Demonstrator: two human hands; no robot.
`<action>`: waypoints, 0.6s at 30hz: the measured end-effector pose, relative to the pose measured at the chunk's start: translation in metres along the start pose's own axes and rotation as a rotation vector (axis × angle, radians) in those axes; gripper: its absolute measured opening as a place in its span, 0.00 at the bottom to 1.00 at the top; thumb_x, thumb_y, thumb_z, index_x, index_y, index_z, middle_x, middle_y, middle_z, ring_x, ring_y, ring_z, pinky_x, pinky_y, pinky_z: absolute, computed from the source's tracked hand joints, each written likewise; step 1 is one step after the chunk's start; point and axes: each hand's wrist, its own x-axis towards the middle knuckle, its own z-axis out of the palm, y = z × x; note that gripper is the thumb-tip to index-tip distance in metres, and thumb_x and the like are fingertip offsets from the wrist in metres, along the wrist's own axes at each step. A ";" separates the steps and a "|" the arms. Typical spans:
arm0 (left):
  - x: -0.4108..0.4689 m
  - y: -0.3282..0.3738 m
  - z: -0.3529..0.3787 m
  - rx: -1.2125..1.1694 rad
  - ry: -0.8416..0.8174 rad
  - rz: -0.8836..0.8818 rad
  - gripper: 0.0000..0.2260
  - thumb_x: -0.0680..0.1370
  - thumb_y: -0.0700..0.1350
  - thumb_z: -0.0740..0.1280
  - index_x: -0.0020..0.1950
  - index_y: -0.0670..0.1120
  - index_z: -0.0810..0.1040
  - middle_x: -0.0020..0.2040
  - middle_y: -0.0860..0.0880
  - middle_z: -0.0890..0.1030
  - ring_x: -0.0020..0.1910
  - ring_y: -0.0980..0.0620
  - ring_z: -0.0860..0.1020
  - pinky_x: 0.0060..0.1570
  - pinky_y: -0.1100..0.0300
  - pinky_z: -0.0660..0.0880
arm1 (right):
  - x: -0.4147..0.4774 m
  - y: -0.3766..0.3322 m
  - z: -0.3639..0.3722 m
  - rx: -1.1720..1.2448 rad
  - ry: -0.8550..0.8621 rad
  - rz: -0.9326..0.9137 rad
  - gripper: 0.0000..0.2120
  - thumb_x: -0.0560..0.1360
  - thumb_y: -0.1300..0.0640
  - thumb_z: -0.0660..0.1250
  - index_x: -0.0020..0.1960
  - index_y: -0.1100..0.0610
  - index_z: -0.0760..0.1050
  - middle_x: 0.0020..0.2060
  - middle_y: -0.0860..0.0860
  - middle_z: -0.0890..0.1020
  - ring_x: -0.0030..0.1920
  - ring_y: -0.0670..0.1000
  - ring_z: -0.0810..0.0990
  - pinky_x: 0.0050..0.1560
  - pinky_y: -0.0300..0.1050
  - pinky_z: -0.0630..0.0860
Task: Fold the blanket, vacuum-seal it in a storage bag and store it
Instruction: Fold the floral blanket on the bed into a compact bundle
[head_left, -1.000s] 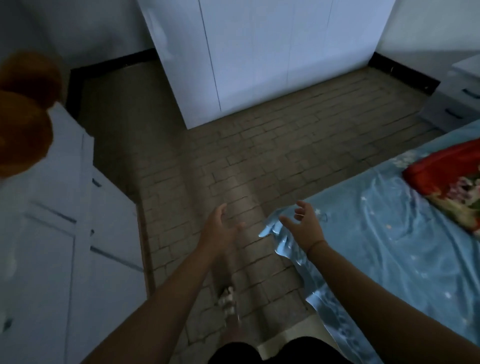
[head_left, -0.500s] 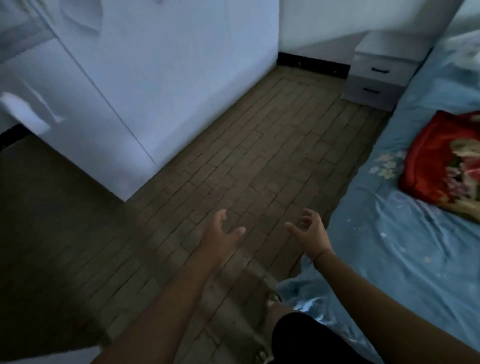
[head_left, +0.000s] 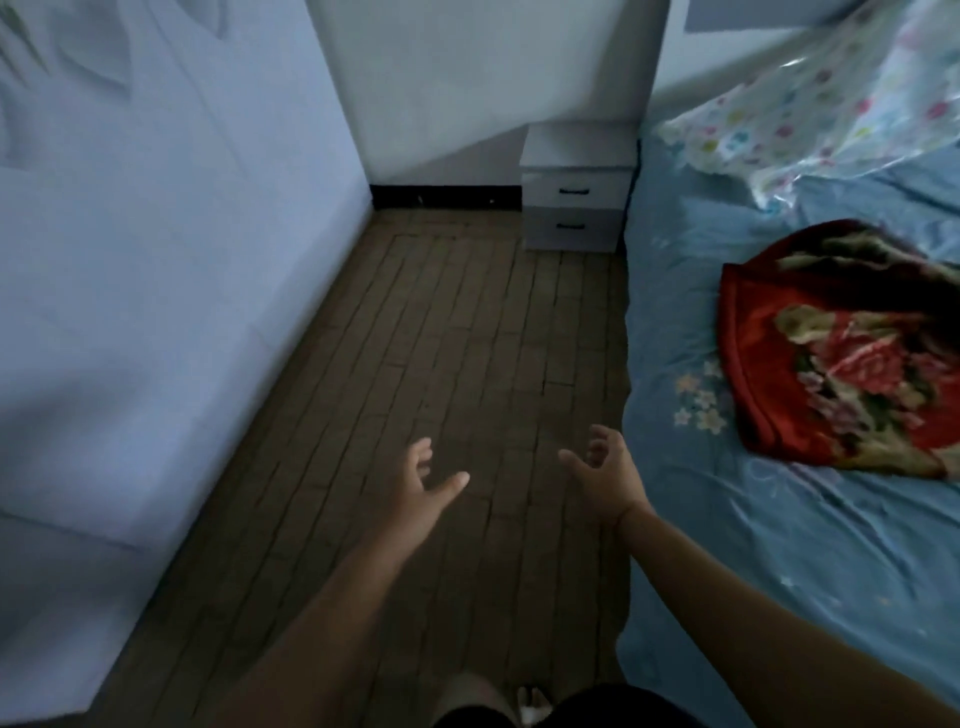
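Blanket (head_left: 841, 353): red with a flower print, lying loosely bunched and unfolded on the bed (head_left: 727, 561), near the edge that faces the floor. The bed carries a blue sheet and fills the right side of the view. A white wardrobe (head_left: 156, 270) fills the left side, doors closed. Between wardrobe and bed runs a strip of dark brick-pattern floor (head_left: 447, 353). A glossy plastic bag (head_left: 810, 104) with a small coloured print lies at the head of the bed, apart from the blanket. A grey two-drawer nightstand (head_left: 576, 192) stands against the far wall, just beside the bed. Left hand (head_left: 421, 483): held out over the floor, fingers and thumb spread, holding nothing. Right hand (head_left: 605, 475): held out just beside the bed edge, fingers loosely spread and slightly bent, holding nothing. Neither hand touches the blanket
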 end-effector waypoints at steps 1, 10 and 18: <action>0.022 0.010 0.000 0.016 -0.041 0.014 0.31 0.76 0.45 0.72 0.75 0.46 0.63 0.72 0.47 0.68 0.69 0.49 0.68 0.63 0.56 0.68 | 0.016 -0.008 -0.001 0.017 0.038 0.015 0.33 0.74 0.50 0.71 0.74 0.55 0.62 0.64 0.53 0.72 0.63 0.51 0.72 0.61 0.44 0.72; 0.220 0.116 0.035 0.178 -0.356 0.276 0.29 0.75 0.50 0.72 0.73 0.49 0.66 0.70 0.50 0.70 0.67 0.53 0.71 0.65 0.53 0.71 | 0.151 -0.056 -0.033 0.229 0.493 0.132 0.25 0.73 0.48 0.71 0.66 0.55 0.69 0.55 0.50 0.73 0.55 0.49 0.74 0.59 0.47 0.74; 0.338 0.215 0.096 0.301 -0.564 0.425 0.28 0.75 0.52 0.72 0.72 0.49 0.67 0.69 0.51 0.71 0.64 0.53 0.72 0.62 0.55 0.72 | 0.210 -0.074 -0.086 0.346 0.781 0.257 0.27 0.75 0.49 0.71 0.69 0.58 0.67 0.59 0.55 0.77 0.54 0.52 0.77 0.50 0.45 0.72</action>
